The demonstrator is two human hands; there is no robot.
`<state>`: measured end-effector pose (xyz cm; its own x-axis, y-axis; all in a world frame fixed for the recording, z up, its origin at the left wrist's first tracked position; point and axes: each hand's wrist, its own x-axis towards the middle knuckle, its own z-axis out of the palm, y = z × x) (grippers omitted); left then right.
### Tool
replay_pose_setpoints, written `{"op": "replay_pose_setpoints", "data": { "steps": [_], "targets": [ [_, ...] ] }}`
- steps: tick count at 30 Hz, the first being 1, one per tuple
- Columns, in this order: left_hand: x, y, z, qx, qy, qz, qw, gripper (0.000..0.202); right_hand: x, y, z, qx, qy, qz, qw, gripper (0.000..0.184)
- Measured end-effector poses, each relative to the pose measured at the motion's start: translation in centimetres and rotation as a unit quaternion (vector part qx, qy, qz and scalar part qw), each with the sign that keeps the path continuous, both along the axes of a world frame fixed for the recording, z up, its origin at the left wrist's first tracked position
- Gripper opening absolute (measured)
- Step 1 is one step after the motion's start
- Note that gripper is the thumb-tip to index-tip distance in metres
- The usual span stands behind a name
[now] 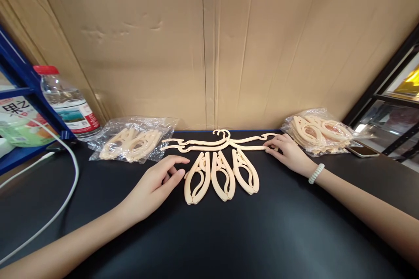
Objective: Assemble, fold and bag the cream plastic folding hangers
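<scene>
Two unfolded beige plastic hangers [212,147] lie at the back of the black table, their hooks side by side near the middle. My right hand [286,151] has its fingertips closed on the right end of the nearer one. In front of them are three folded hangers in a row: a left one [205,185], a middle one [231,186] and a right one [256,181]. Beside the left folded hanger rests my left hand [160,183], thumb and index finger apart, the other fingers curled, holding nothing.
Clear plastic bags of folded hangers lie at left [134,144] and right [319,133]. A phone [363,151] is by the right bag. A water bottle [70,100] and white cable [76,170] stand left. Cardboard [157,52] walls the back; shelves flank both sides.
</scene>
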<state>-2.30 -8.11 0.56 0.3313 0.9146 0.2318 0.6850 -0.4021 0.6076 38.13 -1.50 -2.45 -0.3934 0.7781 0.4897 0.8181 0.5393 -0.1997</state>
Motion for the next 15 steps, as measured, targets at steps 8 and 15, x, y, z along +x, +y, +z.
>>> {"op": "replay_pose_setpoints", "data": {
  "steps": [8, 15],
  "targets": [
    [0.6, -0.7, 0.7, -0.001, -0.017, 0.013, 1.0, 0.035, -0.9, -1.1, 1.0, 0.005, 0.044, 0.003, 0.999, 0.029],
    [0.9, -1.0, 1.2, -0.026, -0.097, 0.036, 0.994, 0.027, -1.1, -2.3, 2.0, -0.008, 0.172, -0.043, 0.984, 0.037]
  ]
}}
